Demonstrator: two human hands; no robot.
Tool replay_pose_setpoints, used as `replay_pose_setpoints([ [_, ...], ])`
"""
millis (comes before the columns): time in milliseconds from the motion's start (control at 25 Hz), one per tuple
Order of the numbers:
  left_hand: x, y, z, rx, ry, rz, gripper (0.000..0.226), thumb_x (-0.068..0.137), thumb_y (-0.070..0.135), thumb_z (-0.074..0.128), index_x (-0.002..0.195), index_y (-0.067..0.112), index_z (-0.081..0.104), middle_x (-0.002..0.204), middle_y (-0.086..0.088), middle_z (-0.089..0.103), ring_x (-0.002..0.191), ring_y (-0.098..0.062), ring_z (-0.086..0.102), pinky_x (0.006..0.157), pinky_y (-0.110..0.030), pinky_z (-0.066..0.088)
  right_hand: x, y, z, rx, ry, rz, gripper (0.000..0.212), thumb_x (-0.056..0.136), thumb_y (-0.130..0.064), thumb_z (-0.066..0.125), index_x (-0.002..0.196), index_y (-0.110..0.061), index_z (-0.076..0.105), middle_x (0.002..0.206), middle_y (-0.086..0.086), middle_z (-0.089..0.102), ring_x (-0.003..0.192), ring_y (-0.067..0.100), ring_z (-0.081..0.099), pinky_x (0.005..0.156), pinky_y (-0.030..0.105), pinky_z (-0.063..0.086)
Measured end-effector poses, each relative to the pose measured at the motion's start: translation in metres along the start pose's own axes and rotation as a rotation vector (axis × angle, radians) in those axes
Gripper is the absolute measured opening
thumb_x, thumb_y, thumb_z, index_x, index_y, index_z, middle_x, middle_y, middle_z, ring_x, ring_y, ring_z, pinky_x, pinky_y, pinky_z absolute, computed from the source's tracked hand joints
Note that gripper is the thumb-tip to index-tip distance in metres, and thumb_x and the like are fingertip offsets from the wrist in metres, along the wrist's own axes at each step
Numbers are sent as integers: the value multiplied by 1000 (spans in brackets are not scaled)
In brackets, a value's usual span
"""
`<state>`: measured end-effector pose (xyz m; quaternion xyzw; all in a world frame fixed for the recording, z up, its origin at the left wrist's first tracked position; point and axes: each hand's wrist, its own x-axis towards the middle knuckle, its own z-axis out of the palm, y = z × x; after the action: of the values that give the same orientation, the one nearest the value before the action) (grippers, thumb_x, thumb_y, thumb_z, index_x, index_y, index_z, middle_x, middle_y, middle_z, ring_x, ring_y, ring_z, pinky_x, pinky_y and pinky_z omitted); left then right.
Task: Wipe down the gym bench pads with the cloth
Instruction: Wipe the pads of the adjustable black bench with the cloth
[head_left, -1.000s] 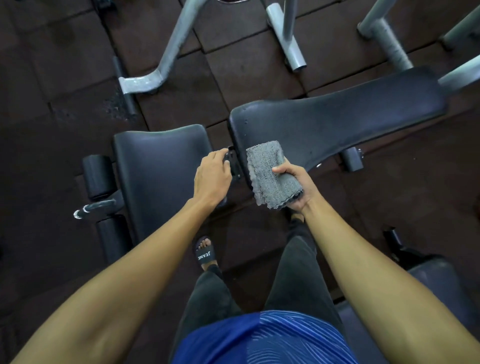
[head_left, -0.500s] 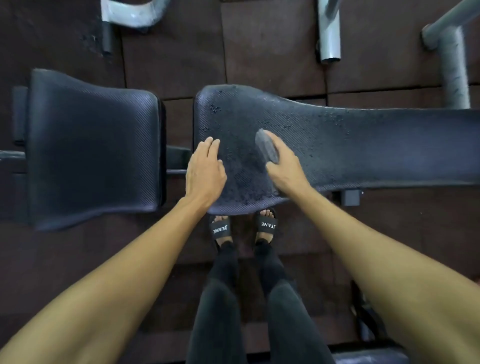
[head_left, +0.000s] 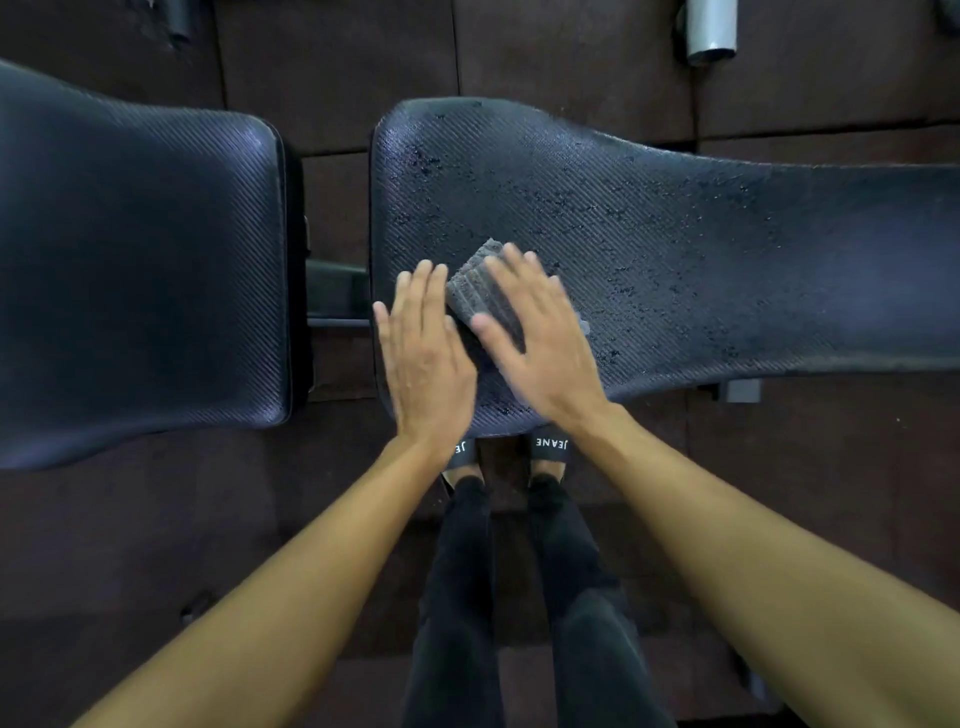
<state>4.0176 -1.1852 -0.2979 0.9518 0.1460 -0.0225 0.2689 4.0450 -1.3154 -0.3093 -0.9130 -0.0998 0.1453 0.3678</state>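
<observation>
step: wiping the long bench pad (head_left: 727, 249) | cloth (head_left: 475, 291): folded, on the pad's near left end | right hand (head_left: 540, 338): fingers straight, pressing cloth flat | left hand (head_left: 426, 358): fingers straight, bracing beside it, holding nothing | advice: even pressure, overlapping strokes rightward across the specks; seat pad (head_left: 140, 270) likely next

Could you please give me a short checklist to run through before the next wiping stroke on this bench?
1. Cloth lies flat on the long pad under the right hand: ok.
2. Left hand rests flat on the pad's end, beside the cloth: ok.
3. Long pad wiped all over: not ok, specks cover it to the right of the cloth.
4. Seat pad wiped: cannot tell.
5. Cloth's underside clean: cannot tell, hidden.
</observation>
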Motion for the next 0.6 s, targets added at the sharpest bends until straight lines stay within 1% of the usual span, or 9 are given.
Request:
replay_pose_setpoints([
  [40,-3,14,3,34,-10,3,53,98,17,28,149,10,37,158,-5,32,149,-22,22,124,-48,5,2,5,-8,36,68,42,56,101,-41,46,151,-17,39,162,3,29,152,20,19,123,41,11],
  [120,-7,45,16,135,-57,-11,56,98,24,28,152,9,31,161,-8,25,151,-25,17,123,-50,0,7,21,-26,-18,161,113,51,102,-35,44,149,-16,41,160,4,32,150,20,23,122,43,13],
  [160,-7,59,26,173,-75,-35,58,99,28,27,154,8,25,163,-9,19,152,-26,13,123,-50,-1,8,30,-34,-73,167,126,50,102,-32,44,149,-16,42,160,4,32,150,21,23,122,44,13],
  [280,-4,86,57,208,-123,-181,67,104,39,29,156,3,5,165,-13,1,153,-27,-2,123,-50,-3,5,55,-47,-176,102,123,50,102,-30,45,150,-17,40,162,4,27,151,21,19,122,44,12],
  [360,-2,86,68,245,-90,-226,70,104,41,30,156,3,3,165,-14,1,153,-28,-1,124,-49,0,3,63,-49,-196,70,109,51,102,-29,46,151,-17,37,164,2,23,152,19,15,123,41,9],
  [400,-5,81,71,279,-55,-208,69,104,42,29,156,3,5,165,-14,3,153,-28,2,124,-48,4,2,65,-48,-203,60,105,52,102,-28,46,152,-17,36,164,2,21,153,19,13,123,40,7],
  [480,-15,65,68,338,-19,-105,65,105,40,26,156,4,9,164,-14,9,152,-27,8,124,-47,10,1,66,-46,-222,60,108,54,103,-29,45,154,-17,32,165,1,18,153,18,10,123,39,5],
  [600,-33,27,54,402,-33,20,63,105,36,27,157,5,9,164,-13,8,152,-27,7,124,-48,9,-1,64,-42,-239,69,111,54,103,-29,44,154,-18,30,166,1,16,153,18,9,123,40,4],
])
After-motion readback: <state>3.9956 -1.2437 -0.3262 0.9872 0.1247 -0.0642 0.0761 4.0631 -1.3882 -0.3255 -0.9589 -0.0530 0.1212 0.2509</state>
